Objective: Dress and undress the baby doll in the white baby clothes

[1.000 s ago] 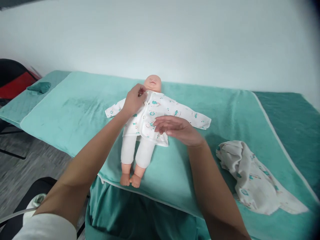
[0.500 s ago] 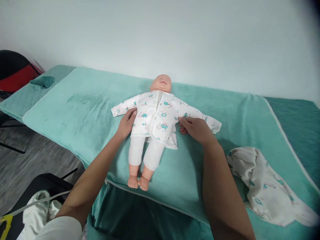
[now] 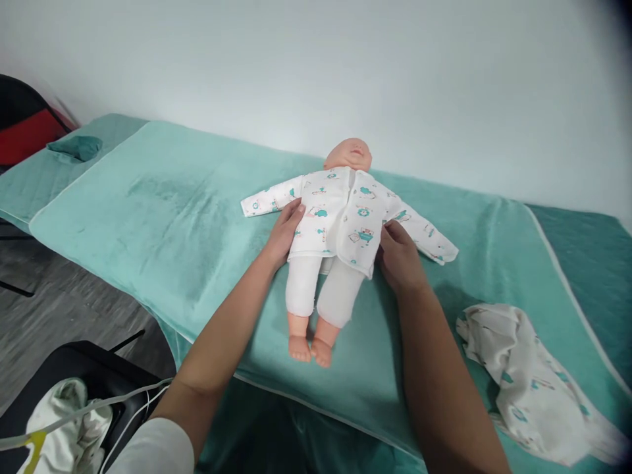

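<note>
A baby doll (image 3: 301, 326) lies on its back, its head near the wall and its bare feet toward me. It wears white leggings (image 3: 302, 284) and a white printed shirt (image 3: 340, 217), which hangs slightly apart down the front; both sleeves stretch outward. My left hand (image 3: 286, 230) grips the doll's side at the shirt, just under the left-hand sleeve, thumb on top. On the other side, my right hand (image 3: 399, 255) is closed around the doll's waist below the right-hand sleeve, its fingertips hidden behind the shirt edge.
The massage bed's green cover (image 3: 172, 197) stretches beneath everything, with a face hole (image 3: 74, 149) at the far left. Crumpled printed baby clothing (image 3: 538, 388) lies at right. A black chair (image 3: 83, 355) at lower left bears pale cloth (image 3: 64, 421), with cables crossing over it.
The doll has shifted to the right along the bed between both hands. The right hand now sits closer against its side, and the shirt's loose right hem spreads out less.
</note>
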A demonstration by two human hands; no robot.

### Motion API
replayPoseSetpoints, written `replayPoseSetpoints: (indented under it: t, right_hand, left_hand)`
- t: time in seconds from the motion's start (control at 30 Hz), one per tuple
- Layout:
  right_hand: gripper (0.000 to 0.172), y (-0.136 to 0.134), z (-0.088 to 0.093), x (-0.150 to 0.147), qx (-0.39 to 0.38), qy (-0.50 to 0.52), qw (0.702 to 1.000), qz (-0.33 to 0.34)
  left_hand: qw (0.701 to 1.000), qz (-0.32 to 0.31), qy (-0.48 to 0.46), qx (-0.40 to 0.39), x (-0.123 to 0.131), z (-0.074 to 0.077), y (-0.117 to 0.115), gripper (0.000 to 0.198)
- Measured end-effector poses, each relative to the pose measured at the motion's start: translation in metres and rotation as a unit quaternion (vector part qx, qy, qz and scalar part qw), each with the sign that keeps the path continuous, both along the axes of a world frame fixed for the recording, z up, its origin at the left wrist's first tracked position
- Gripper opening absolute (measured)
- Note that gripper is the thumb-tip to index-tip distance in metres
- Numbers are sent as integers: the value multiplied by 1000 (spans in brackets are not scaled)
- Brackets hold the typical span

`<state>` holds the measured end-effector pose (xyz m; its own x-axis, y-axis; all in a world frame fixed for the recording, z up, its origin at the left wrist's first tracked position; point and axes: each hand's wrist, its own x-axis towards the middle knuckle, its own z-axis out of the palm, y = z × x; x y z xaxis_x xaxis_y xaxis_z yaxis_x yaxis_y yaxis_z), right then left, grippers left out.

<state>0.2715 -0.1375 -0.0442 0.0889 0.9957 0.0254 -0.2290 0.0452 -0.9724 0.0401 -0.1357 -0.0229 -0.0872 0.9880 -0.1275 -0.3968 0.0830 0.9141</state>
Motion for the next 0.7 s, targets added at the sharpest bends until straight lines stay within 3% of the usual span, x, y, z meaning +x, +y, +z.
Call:
replayPoseSetpoints:
  t: [0.13,0.27,0.37,0.53,0.7]
  right_hand:
    - [35,5,0,2,-38,14,999,-12]
    - [23,12,-3,11,-75,111,989,-57]
    - [15,18,-10,24,-96,166,976,-106]
    - [2,24,-20,55,-75,198,970,-119]
    - [11,30,-19,75,-57,241,953,-175]
  left_hand:
    - [994,33,-101,-37,0,-5,4,48]
    - [973,107,-204,-28,-10,-10,5,75]
    - [962,159,-222,-15,-15,-10,4,78]
    - [952,202,-229,5,-23,-6,6,79]
    - [942,220,-253,21,-35,-7,16,76]
